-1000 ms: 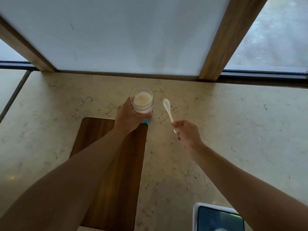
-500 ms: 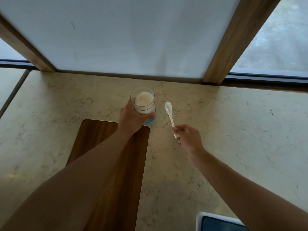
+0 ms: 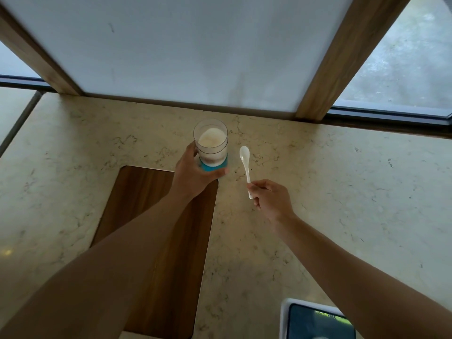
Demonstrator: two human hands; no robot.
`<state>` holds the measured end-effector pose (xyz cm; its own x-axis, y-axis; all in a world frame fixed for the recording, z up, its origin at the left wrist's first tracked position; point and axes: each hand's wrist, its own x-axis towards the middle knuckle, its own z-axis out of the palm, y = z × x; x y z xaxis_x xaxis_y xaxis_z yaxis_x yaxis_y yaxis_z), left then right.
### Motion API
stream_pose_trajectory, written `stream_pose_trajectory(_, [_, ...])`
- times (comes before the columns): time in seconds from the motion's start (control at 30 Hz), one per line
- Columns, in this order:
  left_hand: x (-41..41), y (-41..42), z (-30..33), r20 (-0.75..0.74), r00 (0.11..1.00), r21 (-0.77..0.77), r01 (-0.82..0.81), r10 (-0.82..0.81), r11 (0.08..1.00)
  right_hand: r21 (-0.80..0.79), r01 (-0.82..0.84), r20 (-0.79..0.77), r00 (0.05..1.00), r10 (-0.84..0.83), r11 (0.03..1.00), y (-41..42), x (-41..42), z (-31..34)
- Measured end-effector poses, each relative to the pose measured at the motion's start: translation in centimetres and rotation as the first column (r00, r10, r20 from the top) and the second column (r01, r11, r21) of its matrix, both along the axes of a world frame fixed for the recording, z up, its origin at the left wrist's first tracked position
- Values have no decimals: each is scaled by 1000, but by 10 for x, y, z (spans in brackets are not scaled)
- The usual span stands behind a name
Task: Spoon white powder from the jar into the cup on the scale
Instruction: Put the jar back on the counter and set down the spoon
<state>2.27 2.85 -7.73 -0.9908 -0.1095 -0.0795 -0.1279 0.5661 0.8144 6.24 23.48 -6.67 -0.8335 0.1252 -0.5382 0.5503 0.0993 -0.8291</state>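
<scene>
Jar of clear glass with blue base (image 3: 212, 148), part-filled with white powder, remains clasped by the left hand (image 3: 195, 173) while the white plastic spoon (image 3: 245, 165), pinched in the right hand (image 3: 270, 200), is brought to its 3 o'clock, dipping judged imminent; cup and scale cannot be made out.

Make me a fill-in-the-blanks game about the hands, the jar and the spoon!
1. The left hand holds the ____.
2. The right hand holds a white ____ by its handle.
3. The powder inside the jar is ____ in colour.
4. The spoon's bowl has ____ powder in it.

Missing words: jar; spoon; white; no
</scene>
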Motion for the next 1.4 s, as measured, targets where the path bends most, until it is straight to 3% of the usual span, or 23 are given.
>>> stream_pose_trajectory(0.4, [71,12,32,119,989,-110,-74,87,991,48,4,-47,999,-2,999,17,48,44])
stream_pose_trajectory(0.77, [150,41,69,136,990,-94,41,-28,995,118,50,-92,995,-39,992,48,117,82])
stream_pose_trajectory(1.13, [219,81,78,112,979,-3,174,-173,985,117,108,-84,992,-98,987,102,201,78])
stream_pose_trajectory(1.4, [268,104,69,153,966,-32,216,-208,976,157,157,-30,988,-154,975,154,264,57])
